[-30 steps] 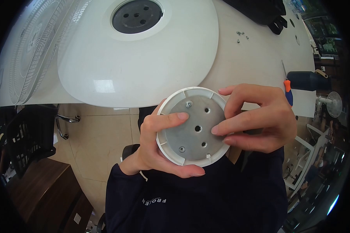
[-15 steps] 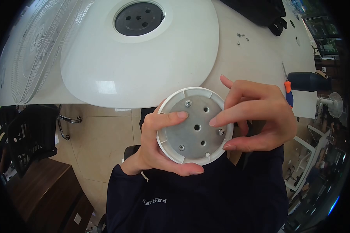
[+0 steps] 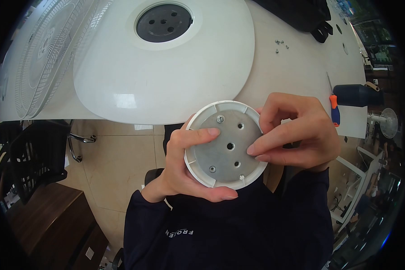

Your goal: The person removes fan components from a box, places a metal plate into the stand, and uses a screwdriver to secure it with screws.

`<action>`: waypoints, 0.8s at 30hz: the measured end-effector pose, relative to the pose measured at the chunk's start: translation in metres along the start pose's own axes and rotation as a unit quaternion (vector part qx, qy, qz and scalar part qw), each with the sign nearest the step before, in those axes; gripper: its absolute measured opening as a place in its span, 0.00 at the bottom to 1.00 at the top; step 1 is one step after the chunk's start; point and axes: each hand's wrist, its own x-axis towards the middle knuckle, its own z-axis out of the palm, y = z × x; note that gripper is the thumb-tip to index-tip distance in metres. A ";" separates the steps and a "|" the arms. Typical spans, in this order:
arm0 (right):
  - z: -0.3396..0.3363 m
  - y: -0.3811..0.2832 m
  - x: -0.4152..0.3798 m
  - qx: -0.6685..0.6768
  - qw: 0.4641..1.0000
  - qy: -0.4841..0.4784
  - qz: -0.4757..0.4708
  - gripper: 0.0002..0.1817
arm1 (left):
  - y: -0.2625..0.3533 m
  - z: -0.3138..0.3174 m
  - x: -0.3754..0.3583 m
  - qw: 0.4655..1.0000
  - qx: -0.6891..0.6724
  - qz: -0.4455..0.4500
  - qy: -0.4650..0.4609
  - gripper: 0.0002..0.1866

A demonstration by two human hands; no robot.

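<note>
My left hand point(image 3: 180, 168) holds a round white plastic cover point(image 3: 200, 176) with a grey metal plate point(image 3: 218, 150) set inside it. Its thumb lies on the plate and the other fingers wrap round the rim. Several holes pierce the plate, and a nut point(image 3: 220, 119) sits near its upper left. My right hand point(image 3: 301, 135) pinches at the plate's right side, thumb and index fingertips together over the spot of another nut, which they hide. Beyond the hands, a large white fan base point(image 3: 166, 81) with a black round centre point(image 3: 162, 33) rests on the table.
Several small screws point(image 3: 277, 51) lie on the white table point(image 3: 297, 76). An orange and blue screwdriver point(image 3: 334, 110) is at the right, beside a dark bottle point(image 3: 353, 95). A fan grille point(image 3: 45, 54) stands at the left, and a black bag point(image 3: 301, 15) lies at the back.
My right thumb and index finger have closed together over the nut at the plate's right side. The left hand keeps its hold on the cover, which has barely shifted.
</note>
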 end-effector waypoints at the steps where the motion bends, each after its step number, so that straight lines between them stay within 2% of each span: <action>1: 0.000 -0.001 0.000 -0.002 1.000 0.003 0.022 0.14 | 0.000 0.000 0.001 1.000 -0.001 0.002 -0.002 0.52; 6: 0.000 -0.012 0.003 0.008 0.995 0.005 0.098 0.14 | -0.001 0.000 0.000 1.000 -0.006 -0.001 -0.004 0.52; 9: -0.002 -0.010 0.005 0.032 0.996 0.002 0.087 0.11 | -0.001 -0.001 0.000 1.000 0.012 0.011 -0.001 0.52; 11: 0.002 0.002 -0.001 -0.003 1.000 0.006 -0.003 0.11 | 0.001 -0.001 -0.002 1.000 0.030 -0.001 0.008 0.52; 12: 0.003 0.002 -0.001 -0.005 1.000 0.007 -0.004 0.11 | 0.000 -0.001 -0.001 1.000 0.030 0.000 0.007 0.52; 14: 0.006 -0.001 -0.001 0.017 0.997 0.046 0.051 0.15 | -0.002 -0.002 0.000 1.000 0.028 0.013 0.001 0.53; 18: 0.008 -0.007 0.002 0.041 0.992 0.055 0.103 0.14 | -0.003 -0.003 0.000 1.000 0.015 0.001 0.000 0.52; 21: 0.009 -0.005 0.002 0.058 0.993 0.061 0.077 0.13 | -0.005 -0.003 0.001 1.000 0.018 0.011 0.004 0.52; 23: 0.015 0.006 -0.003 0.034 0.996 0.084 0.012 0.14 | -0.004 -0.005 0.000 1.000 0.027 0.005 0.008 0.52; 24: 0.014 0.004 -0.003 0.034 0.996 0.085 0.011 0.14 | -0.005 -0.004 0.000 1.000 0.027 0.005 0.007 0.52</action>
